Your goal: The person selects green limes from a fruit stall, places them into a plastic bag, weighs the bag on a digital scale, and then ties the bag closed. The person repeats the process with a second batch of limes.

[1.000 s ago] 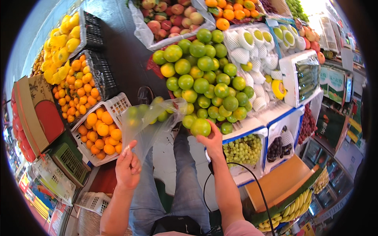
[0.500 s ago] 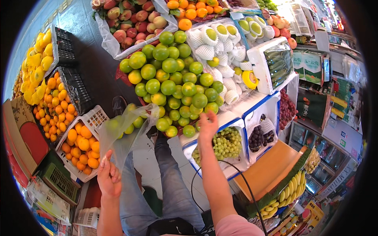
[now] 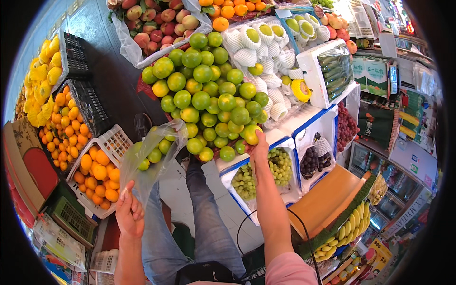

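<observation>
Your right grip (image 3: 258, 152) was at a fruit (image 3: 250, 135) on the near edge of the pile (image 3: 202, 90).
The round, smooth, green-and-yellow fruit touched your fingers, just beyond your palm; whether they were clenched around it, I could not tell. Your left grip (image 3: 129, 211) pinched the rim of a bag (image 3: 159, 142), thin, clear, wrinkled plastic, with round green fruits showing through beyond your fingertips.

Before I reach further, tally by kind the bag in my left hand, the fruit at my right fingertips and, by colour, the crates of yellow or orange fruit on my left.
Clear plastic bag in left hand: 1
Citrus fruit at right hand: 1
Black crates: 2
White crate: 1
Total: 5
</observation>
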`<action>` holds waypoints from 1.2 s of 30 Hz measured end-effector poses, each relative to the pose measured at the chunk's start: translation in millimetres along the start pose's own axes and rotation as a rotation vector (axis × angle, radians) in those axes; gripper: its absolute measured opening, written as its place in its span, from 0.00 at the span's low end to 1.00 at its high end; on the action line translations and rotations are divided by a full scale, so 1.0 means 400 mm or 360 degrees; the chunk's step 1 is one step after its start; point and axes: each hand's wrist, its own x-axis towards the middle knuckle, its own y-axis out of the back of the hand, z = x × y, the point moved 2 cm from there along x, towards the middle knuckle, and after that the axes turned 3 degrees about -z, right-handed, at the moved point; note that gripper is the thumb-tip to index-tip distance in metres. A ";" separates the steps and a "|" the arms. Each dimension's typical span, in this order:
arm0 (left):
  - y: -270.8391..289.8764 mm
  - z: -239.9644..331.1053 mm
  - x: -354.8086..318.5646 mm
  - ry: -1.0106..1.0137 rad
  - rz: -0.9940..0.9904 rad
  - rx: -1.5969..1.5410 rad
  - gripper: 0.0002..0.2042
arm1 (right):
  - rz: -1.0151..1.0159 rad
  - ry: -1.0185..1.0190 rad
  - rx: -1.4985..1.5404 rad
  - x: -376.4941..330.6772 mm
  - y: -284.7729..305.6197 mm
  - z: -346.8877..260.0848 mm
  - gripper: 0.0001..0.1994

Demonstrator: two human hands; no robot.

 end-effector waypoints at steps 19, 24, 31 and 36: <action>0.016 -0.005 0.014 0.0011 -0.0022 -0.0032 0.16 | 0.0027 0.0263 -0.0969 0.011 -0.095 0.146 0.29; 0.013 -0.008 0.018 0.0020 -0.0004 -0.0002 0.17 | 0.0407 0.1589 -0.1327 0.030 -0.153 -0.011 0.28; 0.013 0.005 0.011 0.0031 0.0010 -0.0040 0.17 | -0.0223 0.0354 -0.0466 -0.009 -0.157 -0.062 0.18; 0.006 0.010 0.011 0.0068 0.0036 -0.0085 0.16 | -0.0683 0.0156 0.0112 -0.148 -0.203 -0.008 0.25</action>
